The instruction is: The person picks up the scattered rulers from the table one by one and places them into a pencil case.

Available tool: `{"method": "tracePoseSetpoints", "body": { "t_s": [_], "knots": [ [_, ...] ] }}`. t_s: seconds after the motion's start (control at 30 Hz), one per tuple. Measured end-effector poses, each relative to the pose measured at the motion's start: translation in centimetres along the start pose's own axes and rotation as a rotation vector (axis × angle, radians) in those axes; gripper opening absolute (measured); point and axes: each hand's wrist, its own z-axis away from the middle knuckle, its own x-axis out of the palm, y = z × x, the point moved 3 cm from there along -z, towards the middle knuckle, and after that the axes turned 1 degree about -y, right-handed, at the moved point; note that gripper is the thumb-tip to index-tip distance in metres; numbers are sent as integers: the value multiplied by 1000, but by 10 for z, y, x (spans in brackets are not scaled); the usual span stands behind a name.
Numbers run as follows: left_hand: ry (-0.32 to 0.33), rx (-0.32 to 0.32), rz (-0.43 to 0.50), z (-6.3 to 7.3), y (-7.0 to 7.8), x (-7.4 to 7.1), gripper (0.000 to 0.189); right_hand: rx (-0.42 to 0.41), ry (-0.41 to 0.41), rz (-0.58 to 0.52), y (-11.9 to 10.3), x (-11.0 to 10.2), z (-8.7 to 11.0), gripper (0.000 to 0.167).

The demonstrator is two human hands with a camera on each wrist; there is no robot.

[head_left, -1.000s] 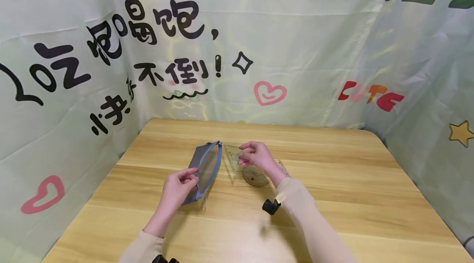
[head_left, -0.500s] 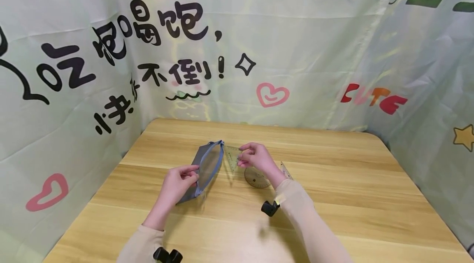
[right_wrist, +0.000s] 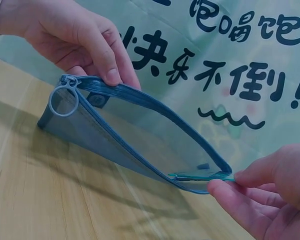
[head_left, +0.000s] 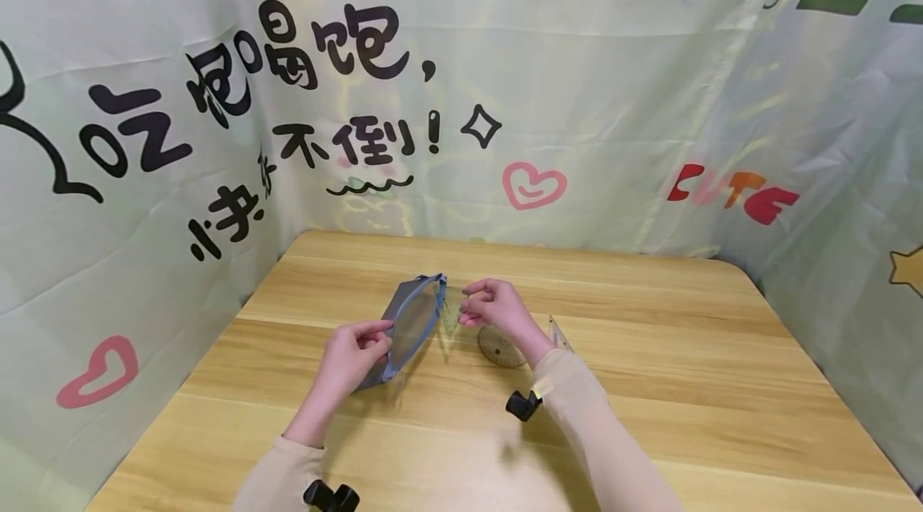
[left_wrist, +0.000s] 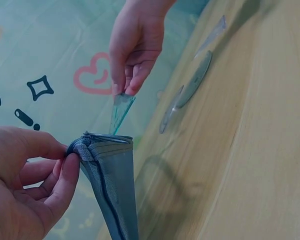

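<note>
A blue-grey zip pouch (head_left: 414,328) with see-through sides is held up off the tabletop, its mouth spread wide. My left hand (head_left: 351,353) pinches the pouch's zipper edge between thumb and fingers. A clear greenish set square (head_left: 452,310) is pinched at one edge by my right hand (head_left: 501,310). In the right wrist view the set square (right_wrist: 200,177) reaches inside the far end of the pouch's mouth, and the right fingertips are right beside the zipper. The zip slider (right_wrist: 69,81) with its ring hangs at the end near my left hand.
On the wooden table (head_left: 685,400) under the right wrist lies a clear round protractor (head_left: 497,348). Another clear pointed ruler (head_left: 558,333) lies just right of it, partly hidden by the wrist. Printed cloth (head_left: 606,119) closes off the back and both sides.
The pouch and my left hand have shifted slightly right, and the right hand slightly left. The set square now overlaps the pouch's mouth; a gap showed between them before.
</note>
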Motion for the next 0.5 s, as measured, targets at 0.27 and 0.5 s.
{"method": "tracePoseSetpoints", "body": {
  "t_s": [0.27, 0.5],
  "knots": [
    [9, -1, 1, 1, -1, 4, 29, 3, -14, 2, 1, 5, -2, 39],
    [10, 1, 10, 3, 0, 6, 29, 16, -7, -32, 3, 8, -6, 37]
  ]
}}
